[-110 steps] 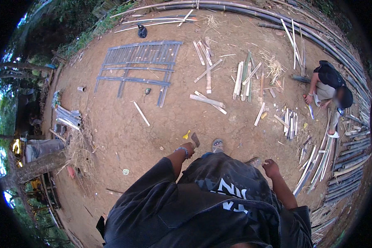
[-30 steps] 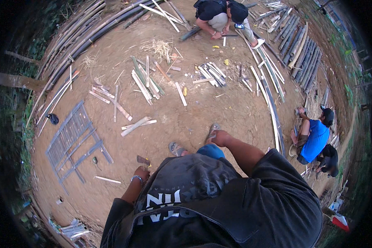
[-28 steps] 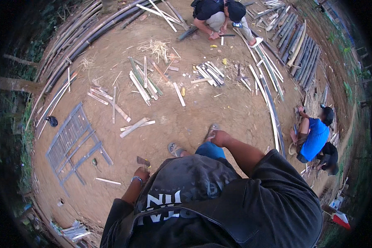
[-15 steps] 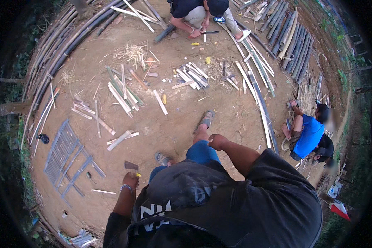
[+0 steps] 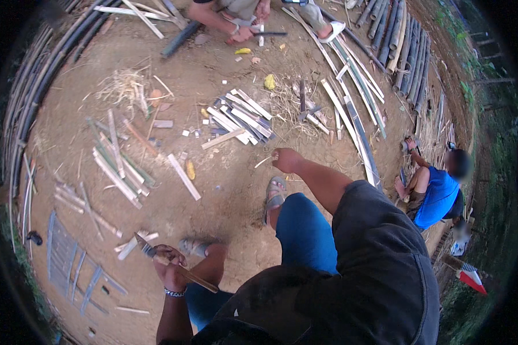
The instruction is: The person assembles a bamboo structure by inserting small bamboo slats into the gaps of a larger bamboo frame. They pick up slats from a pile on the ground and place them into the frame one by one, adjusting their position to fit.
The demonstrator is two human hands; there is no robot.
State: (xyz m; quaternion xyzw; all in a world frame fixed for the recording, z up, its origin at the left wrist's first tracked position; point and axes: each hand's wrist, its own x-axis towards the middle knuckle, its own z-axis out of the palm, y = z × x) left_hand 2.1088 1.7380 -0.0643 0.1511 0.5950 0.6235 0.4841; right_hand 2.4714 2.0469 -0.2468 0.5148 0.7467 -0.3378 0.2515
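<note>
Swung view further since 0.5 s ago; right hand (image 5: 286, 160) now stretched fwd w/ thin bamboo sliver (image 5: 264, 162) pinched in fingertips. Left hand (image 5: 170, 269) low by left foot, fingers clamped round wooden-handled knife (image 5: 167, 261), blade pointing up-left over dirt.

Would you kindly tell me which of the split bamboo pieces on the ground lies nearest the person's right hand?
The thin pale sliver just left of the right hand; the short-slat bundle lies farther up.
</note>
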